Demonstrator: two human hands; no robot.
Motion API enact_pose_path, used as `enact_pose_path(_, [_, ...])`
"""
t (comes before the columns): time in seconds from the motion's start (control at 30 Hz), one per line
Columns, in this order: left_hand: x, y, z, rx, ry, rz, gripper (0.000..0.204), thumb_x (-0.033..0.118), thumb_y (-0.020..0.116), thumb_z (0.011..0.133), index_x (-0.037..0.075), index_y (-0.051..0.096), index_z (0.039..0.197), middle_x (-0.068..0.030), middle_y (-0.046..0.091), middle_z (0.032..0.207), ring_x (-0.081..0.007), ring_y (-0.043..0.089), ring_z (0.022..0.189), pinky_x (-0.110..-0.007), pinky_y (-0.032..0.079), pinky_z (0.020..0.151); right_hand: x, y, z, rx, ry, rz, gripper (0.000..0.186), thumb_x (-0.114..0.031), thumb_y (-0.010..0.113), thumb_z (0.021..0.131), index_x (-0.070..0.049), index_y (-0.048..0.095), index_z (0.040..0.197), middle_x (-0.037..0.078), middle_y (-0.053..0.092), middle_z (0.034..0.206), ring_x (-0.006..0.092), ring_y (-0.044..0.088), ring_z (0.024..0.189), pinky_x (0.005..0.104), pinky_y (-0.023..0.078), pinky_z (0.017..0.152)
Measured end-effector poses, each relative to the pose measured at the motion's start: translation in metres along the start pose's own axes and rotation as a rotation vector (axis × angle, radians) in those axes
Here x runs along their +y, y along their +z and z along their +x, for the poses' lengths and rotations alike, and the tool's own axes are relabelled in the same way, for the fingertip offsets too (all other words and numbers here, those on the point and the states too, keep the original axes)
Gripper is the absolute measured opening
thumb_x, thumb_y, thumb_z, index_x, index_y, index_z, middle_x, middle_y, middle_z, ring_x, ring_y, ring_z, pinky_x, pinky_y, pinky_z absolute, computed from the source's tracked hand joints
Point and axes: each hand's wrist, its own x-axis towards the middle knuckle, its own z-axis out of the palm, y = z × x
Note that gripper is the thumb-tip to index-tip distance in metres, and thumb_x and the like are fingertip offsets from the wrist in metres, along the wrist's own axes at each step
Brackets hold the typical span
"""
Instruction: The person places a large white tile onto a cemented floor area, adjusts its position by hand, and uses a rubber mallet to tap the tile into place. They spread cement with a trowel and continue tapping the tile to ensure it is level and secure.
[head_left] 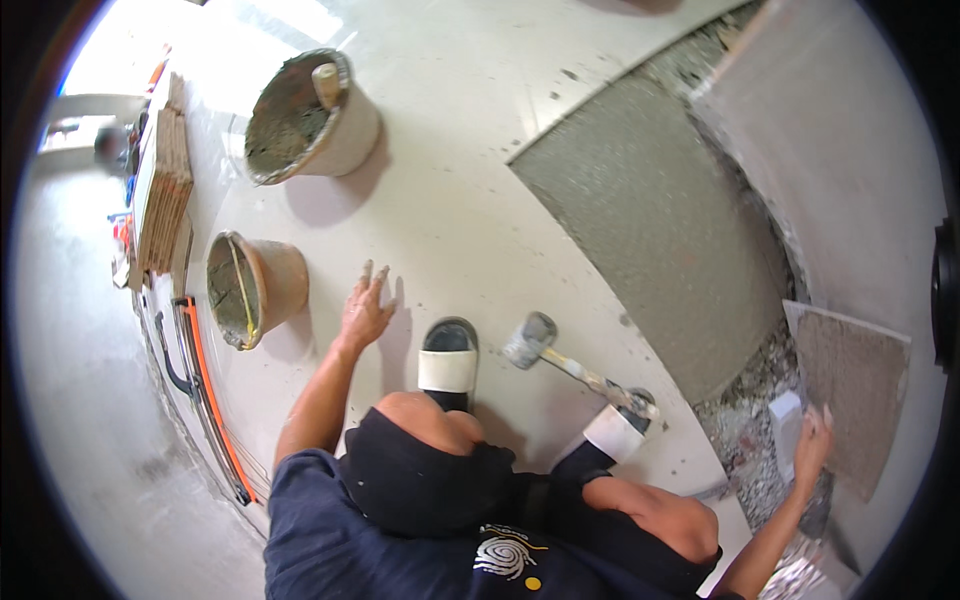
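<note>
My left hand (368,312) is open, fingers spread, low over the pale tiled floor with nothing in it. Ahead and left of it stands a bucket (282,278) of grey mortar. At the far right my right hand (814,445) has its fingers bent in against the edge of a mortar-coated tile piece (855,395) leaning on the wall; what it grips, if anything, is unclear. A small white block (786,432) is beside that hand. A mallet (533,340) lies between my feet, its handle reaching my right slipper (615,432).
A larger mortar bucket (345,125) with a tool handle inside stands farther ahead. Grey mortar (655,220) fills a floor section at right, bordered by rubble (755,410). Stacked boards (165,195) and an orange-edged tile cutter (212,395) lie along the left wall.
</note>
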Motion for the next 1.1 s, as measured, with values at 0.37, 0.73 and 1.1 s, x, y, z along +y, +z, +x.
enact_pose_path(0.37, [-0.052, 0.065, 0.114, 0.56, -0.451, -0.314, 0.084, 0.051, 0.054, 0.09, 0.001, 0.022, 0.149, -0.0211, 0.017, 0.156, -0.0347, 0.009, 0.146, -0.055, 0.005, 0.116, -0.644, -0.085, 0.05, 0.377, -1.207, 0.371, 0.059, -0.048, 0.062, 0.087, -0.004, 0.057, 0.127, 0.019, 0.054, 0.133, 0.0344, 0.052, 0.122, 0.0427, 0.041, 0.103])
enact_pose_path(0.73, [-0.062, 0.087, 0.116, 0.548, -0.413, -0.192, 0.096, 0.062, 0.057, 0.083, 0.003, 0.022, 0.15, -0.0208, 0.017, 0.156, -0.0342, 0.009, 0.147, -0.058, 0.005, 0.115, -0.844, -0.097, 0.009, -0.163, -1.307, -0.361, 0.046, -0.045, 0.065, 0.086, -0.001, 0.071, 0.097, 0.021, 0.07, 0.095, 0.0312, 0.066, 0.093, 0.0413, 0.051, 0.082])
enact_pose_path(1.1, [-0.063, 0.088, 0.12, 0.627, -0.366, -0.135, 0.088, 0.06, 0.052, 0.089, 0.003, 0.023, 0.15, -0.0216, 0.018, 0.156, -0.034, 0.011, 0.147, -0.059, 0.008, 0.115, -0.5, -0.18, 0.036, 0.089, -0.784, 0.451, 0.069, -0.054, 0.059, 0.083, 0.005, 0.057, 0.12, 0.011, 0.062, 0.089, 0.0175, 0.058, 0.075, 0.0302, 0.046, 0.068])
